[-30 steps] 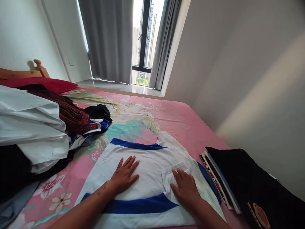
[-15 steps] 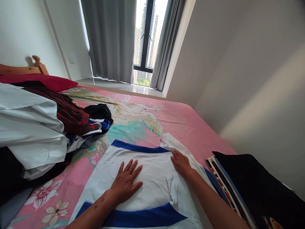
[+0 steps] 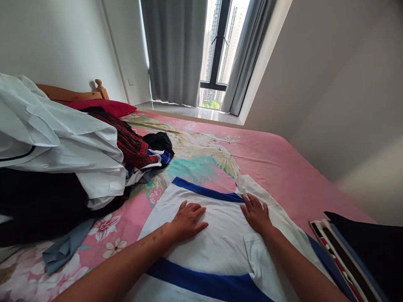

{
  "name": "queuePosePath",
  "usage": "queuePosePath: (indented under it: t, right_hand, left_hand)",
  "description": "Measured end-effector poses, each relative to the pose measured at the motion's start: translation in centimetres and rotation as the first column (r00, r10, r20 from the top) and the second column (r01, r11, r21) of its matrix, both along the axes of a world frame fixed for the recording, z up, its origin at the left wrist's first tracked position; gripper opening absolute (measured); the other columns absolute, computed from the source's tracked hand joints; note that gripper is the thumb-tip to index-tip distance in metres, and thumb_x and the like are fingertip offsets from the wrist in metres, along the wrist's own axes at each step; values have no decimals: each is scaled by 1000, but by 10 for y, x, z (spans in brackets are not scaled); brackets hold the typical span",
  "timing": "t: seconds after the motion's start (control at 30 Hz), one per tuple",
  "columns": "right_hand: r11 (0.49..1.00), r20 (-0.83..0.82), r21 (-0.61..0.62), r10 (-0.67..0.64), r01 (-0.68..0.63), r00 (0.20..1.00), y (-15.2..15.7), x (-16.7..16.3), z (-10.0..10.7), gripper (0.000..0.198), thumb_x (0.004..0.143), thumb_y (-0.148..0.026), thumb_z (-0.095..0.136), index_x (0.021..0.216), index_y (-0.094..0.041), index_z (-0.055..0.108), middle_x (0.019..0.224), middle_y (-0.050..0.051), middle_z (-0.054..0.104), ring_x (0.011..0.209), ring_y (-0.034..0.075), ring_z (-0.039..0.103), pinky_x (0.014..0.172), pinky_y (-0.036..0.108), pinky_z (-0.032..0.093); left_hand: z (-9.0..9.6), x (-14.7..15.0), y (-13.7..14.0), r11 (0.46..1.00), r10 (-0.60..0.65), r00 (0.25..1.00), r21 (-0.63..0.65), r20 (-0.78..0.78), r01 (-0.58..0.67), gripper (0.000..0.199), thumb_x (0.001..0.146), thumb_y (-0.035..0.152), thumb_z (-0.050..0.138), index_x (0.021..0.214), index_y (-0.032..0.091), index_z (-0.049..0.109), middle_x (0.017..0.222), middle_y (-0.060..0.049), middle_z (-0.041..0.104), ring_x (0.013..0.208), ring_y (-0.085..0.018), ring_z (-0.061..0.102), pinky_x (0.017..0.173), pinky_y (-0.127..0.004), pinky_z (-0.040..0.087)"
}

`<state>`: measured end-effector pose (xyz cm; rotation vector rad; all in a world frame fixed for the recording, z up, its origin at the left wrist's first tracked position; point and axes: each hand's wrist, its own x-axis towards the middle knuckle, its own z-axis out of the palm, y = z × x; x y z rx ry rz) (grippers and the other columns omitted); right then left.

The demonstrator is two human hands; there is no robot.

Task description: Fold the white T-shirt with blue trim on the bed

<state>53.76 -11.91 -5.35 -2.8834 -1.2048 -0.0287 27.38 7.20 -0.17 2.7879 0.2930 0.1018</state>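
Note:
A white garment with blue bands [image 3: 217, 247] lies spread on the bed in front of me. My left hand [image 3: 189, 220] rests on its white middle, palm down, fingers stretched out and fairly close together. Near the garment's far blue edge, my right hand [image 3: 256, 213] presses flat with its fingers spread. Neither hand grips the cloth. A white sleeve-like part [image 3: 255, 184] runs along the right side, beyond and beside my right hand. Part of the garment is hidden under my forearms.
To the left is a loose heap of clothes, with a white shirt [image 3: 85, 138], a red plaid piece [image 3: 135, 144] and black cloth [image 3: 40, 205]. A stack of folded clothes [image 3: 355, 247] sits at the right. The pink floral bedsheet [image 3: 277, 163] stretches toward the window.
The view has turned left, so everything sits further right. My left hand's fingers have drawn closer together and now point more to the right. My right hand stays by the far blue edge.

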Motion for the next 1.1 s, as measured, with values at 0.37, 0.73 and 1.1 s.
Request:
queuePosePath:
  t: [0.37,0.73,1.1]
  right_hand:
    - [999,13,53,-1,0,1000,-1,3,-4,50,94,-48,19,142,-35,24,150,-2,20,137,18,16,109,54,11]
    - [994,-13,92,52,-51,999,8,23,27,42,91,-48,31,125,-32,51,131,3,48,118,22,43,98,44,31]
    - [914,-311,128,-333,386,890,60,119,42,69,55,-38,72,117,-12,54,113,19,58,106,36,53,78,44,45]
  left_hand:
    - [-3,17,130,875,476,871,162,-122,-456,58,89,50,36,140,23,35,150,-9,26,140,-27,14,110,-55,4]
    - [-42,49,145,850,516,855,96,46,-518,51,89,37,38,138,22,37,147,-8,34,137,-22,26,112,-51,10]
    - [-17,63,152,852,522,847,3,-97,-524,54,76,29,55,130,27,49,136,-9,46,130,-29,34,108,-49,21]
